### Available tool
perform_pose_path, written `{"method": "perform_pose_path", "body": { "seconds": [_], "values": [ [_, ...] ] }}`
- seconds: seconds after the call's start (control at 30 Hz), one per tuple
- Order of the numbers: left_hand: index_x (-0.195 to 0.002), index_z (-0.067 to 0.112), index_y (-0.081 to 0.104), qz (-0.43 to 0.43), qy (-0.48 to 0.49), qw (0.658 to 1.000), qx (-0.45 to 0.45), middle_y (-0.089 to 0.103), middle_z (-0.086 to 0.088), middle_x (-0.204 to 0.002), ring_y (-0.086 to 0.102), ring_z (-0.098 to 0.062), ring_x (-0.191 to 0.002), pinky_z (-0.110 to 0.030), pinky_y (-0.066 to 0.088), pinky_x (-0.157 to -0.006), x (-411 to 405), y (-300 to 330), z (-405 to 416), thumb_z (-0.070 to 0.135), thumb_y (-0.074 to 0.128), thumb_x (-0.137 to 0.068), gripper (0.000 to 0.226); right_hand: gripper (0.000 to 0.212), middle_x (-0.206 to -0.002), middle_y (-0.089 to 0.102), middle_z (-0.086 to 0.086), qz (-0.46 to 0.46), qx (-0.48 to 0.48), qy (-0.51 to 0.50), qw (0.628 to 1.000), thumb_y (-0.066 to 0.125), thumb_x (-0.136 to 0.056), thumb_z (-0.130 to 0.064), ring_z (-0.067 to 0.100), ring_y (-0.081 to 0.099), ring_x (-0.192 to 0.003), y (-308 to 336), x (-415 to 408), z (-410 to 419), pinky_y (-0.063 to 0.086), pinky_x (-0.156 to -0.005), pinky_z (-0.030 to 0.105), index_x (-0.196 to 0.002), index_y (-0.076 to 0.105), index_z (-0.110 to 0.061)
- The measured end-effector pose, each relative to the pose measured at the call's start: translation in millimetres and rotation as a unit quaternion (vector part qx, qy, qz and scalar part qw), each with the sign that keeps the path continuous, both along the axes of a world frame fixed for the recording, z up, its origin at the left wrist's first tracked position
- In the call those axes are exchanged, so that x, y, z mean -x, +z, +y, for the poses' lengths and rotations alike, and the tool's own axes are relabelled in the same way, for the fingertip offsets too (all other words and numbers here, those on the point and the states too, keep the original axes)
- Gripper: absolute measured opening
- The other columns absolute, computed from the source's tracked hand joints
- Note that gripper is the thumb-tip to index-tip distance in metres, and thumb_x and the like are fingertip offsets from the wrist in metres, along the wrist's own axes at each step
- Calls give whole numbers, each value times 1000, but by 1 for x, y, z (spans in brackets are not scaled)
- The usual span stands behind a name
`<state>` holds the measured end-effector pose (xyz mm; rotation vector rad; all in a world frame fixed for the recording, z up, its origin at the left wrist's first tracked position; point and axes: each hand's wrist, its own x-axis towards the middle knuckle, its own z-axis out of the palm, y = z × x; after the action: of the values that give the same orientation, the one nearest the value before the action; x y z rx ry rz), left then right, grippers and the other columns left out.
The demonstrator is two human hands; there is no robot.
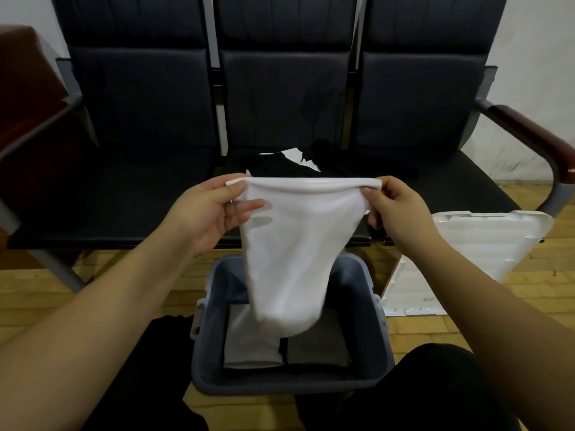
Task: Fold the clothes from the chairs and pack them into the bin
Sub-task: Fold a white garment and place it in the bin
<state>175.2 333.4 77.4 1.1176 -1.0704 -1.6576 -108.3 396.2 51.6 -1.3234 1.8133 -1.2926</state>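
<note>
A white garment is pinched at its top corners by the left hand and the right hand; it hangs below both grips, its lower end (slightly blurred) over the grey bin.

Lighting: dim, soft, indoor; source unseen. Dark padded chair seats nearly lose detail. Hanging white cloth brightest, lower edge motion-blurred. Wide-angle bending at edges.
</note>
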Motion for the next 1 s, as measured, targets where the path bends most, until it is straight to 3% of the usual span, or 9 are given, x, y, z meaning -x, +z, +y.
{"method": "perform_pose_path", "body": {
  "seconds": [0.1, 0.2, 0.43, 0.67, 0.9, 1.0],
  "values": [
    [-117, 8, 66, 4, 7, 1000, 23, 75, -12, -108, 75, -21, -91, -23, 59, -73, 9, 7, -20, 9, 53, -100, 21, 17, -98, 69, 3, -129, 4, 10, 992, 52, -102, -24, 7, 69, -70, 3, 2, -24, 54, -60, 19, -114, 62, -17],
    [-118, 8, 66, -15, 0, 998, 54, 74, -13, -110, 74, -23, -96, -26, 61, -78, 18, 11, -53, 10, 54, -100, 22, 18, -105, 70, 6, -190, 28, 5, 981, 52, -102, -20, 14, 71, -79, 5, 9, -59, 57, -70, 25, -116, 62, -13],
    [-116, 9, 66, -30, 20, 996, 82, 72, -16, -110, 75, -25, -96, -22, 60, -71, 53, 16, -168, 11, 57, -100, 19, 15, -112, 70, 9, -204, 61, -10, 977, 55, -101, -20, 17, 73, -87, 7, 32, -165, 60, -87, 39, -111, 64, -13],
    [-117, 11, 66, -39, 29, 995, 83, 71, -13, -114, 75, -22, -95, -26, 58, -78, 88, -14, -267, 10, 58, -100, 20, 9, -105, 71, 2, -194, 48, -26, 980, 56, -100, -21, 13, 73, -90, -23, 55, -256, 56, -78, 26, -103, 63, -17],
    [-114, 9, 67, -34, -21, 998, 58, 74, -9, -99, 74, -24, -97, -31, 57, -85, 75, -72, -279, 5, 57, -98, 19, 7, -101, 73, 5, -230, -10, 5, 973, 60, -97, -16, 17, 72, -99, -80, 64, -259, 54, -88, 31, -101, 65, -17],
    [-116, 9, 67, -40, -60, 995, 61, 73, -11, -107, 72, -23, -102, -35, 55, -94, 62, -85, -267, 7, 58, -98, 20, 8, -104, 73, 12, -230, -22, 27, 973, 64, -91, -12, 22, 71, -103, -97, 60, -240, 53, -87, 32, -95, 66, -18]
  ]
}}
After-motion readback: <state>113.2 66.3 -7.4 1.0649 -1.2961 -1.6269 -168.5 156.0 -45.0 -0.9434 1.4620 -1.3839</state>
